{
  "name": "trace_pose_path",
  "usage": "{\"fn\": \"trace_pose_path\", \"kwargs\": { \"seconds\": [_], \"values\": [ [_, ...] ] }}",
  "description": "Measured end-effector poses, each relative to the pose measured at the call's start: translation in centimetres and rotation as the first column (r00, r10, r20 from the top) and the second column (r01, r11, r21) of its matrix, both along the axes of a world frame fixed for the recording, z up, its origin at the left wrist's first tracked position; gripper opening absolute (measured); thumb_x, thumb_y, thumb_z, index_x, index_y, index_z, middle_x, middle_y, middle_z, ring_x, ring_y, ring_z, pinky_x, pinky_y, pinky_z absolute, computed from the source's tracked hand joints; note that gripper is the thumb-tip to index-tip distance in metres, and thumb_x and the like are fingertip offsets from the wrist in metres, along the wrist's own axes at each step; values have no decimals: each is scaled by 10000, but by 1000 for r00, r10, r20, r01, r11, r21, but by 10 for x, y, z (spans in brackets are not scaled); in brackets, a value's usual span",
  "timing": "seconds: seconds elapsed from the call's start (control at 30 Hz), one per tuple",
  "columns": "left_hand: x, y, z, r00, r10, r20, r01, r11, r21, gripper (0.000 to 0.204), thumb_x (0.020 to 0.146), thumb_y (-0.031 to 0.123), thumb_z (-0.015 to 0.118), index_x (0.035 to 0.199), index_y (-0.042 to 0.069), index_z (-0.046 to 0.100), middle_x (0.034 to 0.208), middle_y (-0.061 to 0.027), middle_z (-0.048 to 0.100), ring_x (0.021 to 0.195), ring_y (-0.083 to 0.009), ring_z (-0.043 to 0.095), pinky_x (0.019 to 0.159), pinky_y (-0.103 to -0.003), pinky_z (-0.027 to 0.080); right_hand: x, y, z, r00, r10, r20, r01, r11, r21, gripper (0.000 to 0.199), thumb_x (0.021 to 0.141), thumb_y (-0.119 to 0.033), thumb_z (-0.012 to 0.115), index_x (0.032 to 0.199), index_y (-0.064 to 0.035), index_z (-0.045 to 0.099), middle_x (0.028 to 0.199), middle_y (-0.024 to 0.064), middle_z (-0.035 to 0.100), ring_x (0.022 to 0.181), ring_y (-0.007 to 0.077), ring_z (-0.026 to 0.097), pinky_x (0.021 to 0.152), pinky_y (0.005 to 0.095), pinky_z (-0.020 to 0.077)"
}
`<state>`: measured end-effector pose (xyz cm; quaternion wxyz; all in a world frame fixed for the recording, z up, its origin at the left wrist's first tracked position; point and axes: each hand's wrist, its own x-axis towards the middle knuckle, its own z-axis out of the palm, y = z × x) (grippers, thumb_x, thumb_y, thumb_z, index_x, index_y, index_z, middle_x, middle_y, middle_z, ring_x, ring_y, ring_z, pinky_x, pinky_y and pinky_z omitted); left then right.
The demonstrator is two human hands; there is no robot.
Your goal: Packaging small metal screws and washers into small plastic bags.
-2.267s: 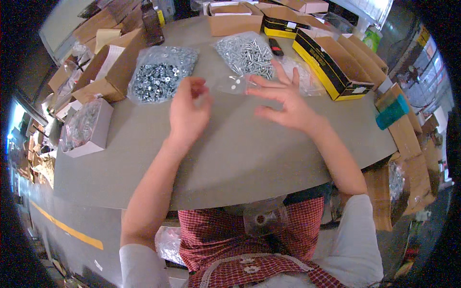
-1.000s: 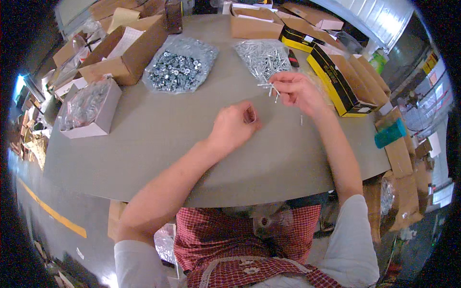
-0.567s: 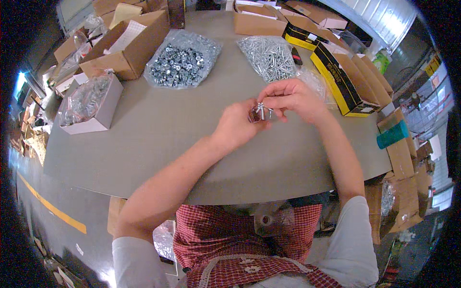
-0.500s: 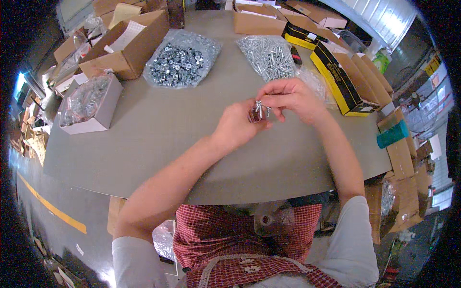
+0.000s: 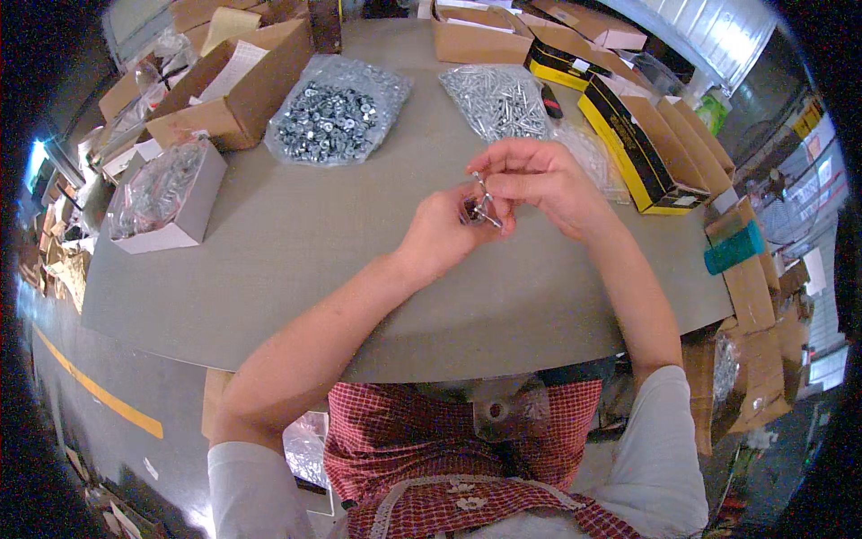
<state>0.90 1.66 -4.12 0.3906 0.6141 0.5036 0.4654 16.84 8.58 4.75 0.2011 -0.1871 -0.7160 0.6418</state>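
Over the middle of the table, my hands meet. My right hand (image 5: 548, 184) pinches a few slim silvery screws (image 5: 486, 203) between thumb and fingers; some slant down toward the left palm. Curled just left of it, my left hand (image 5: 438, 232) holds a small clear, shiny thing (image 5: 470, 212), perhaps a little plastic bag; the fingers hide most of it. Behind my hands lies a clear bag of screws (image 5: 498, 101). Farther left is a clear bag of metal nuts or similar small fittings (image 5: 330, 117).
A white box (image 5: 171, 235) of bagged parts stands at left, below an open brown carton (image 5: 235, 108). Black and yellow boxes (image 5: 633, 148) line the right back, near a red-and-black tool (image 5: 551, 102). A teal roll (image 5: 734, 249) sits by the right edge of the table (image 5: 269, 296).
The screws have tilted and spread between my fingers, from a tighter upright bunch. My right fingertips have shifted slightly left; my left hand stays nearly in place.
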Motion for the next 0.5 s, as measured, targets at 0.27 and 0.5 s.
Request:
{"fn": "trace_pose_path", "kwargs": {
  "seconds": [0.27, 0.5],
  "values": [
    [6, -7, 12, 965, -56, 255, 69, 997, -43, 203, 812, 151, 782, 933, 56, 649, 959, -30, 706, 890, -119, 640, 831, -301, 507, -2, -7, -1, 993, -102, 65, 100, 995, 25, 224, 880, -106, 648, 1081, -8, 665, 741, 33, 650, 584, 94, 602, 493, 222, 432],
    [2, 0, 3, 989, 108, 101, -112, 993, 27, 295, 810, 175, 780, 1025, 13, 660, 998, -59, 713, 956, -133, 641, 843, -299, 495, 4, 2, -6, 962, -190, 197, 11, 744, 668, 201, 855, -240, 678, 983, -85, 683, 794, 39, 699, 627, 139, 623, 592, 292, 510]
  ]
}}
